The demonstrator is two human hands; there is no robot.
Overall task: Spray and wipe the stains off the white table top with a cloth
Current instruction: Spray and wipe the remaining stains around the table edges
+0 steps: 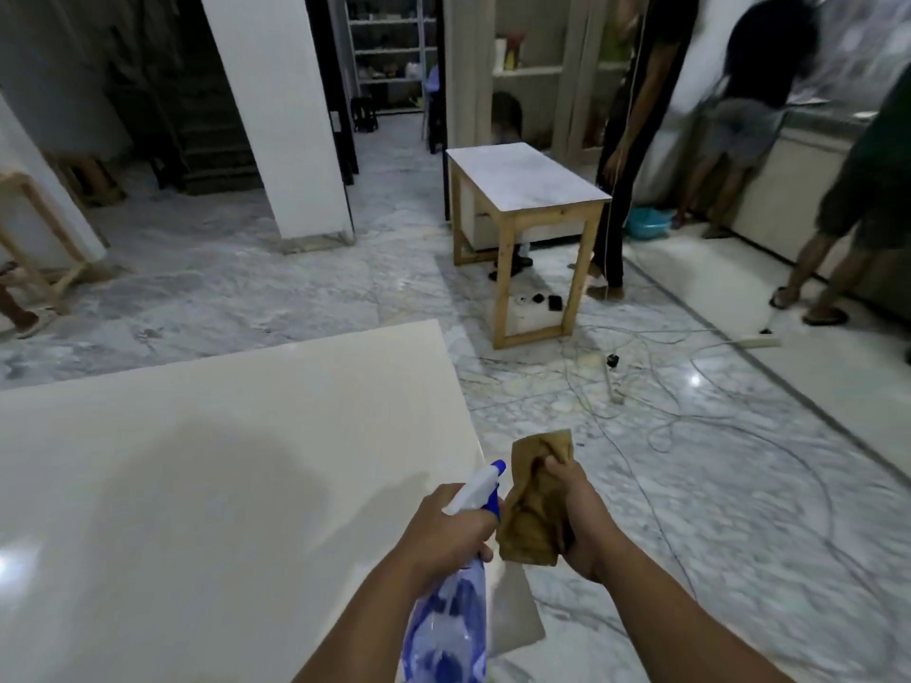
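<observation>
A large white table top [207, 465] fills the lower left of the head view, glossy, with my shadow across it. My left hand [443, 527] grips a clear spray bottle [451, 618] with a blue and white trigger head, nozzle pointing up and away, over the table's right edge. My right hand [579, 515] holds a crumpled brown cloth [535, 505] just to the right of the bottle, above the floor beside the table. I can make out no stains on the table from here.
A small wooden table with a white top [527, 182] stands ahead on the marble floor. Loose cables and a power strip [613, 382] lie on the floor to the right. Several people [636, 140] stand at the far right by a counter. A white pillar [281, 115] rises ahead.
</observation>
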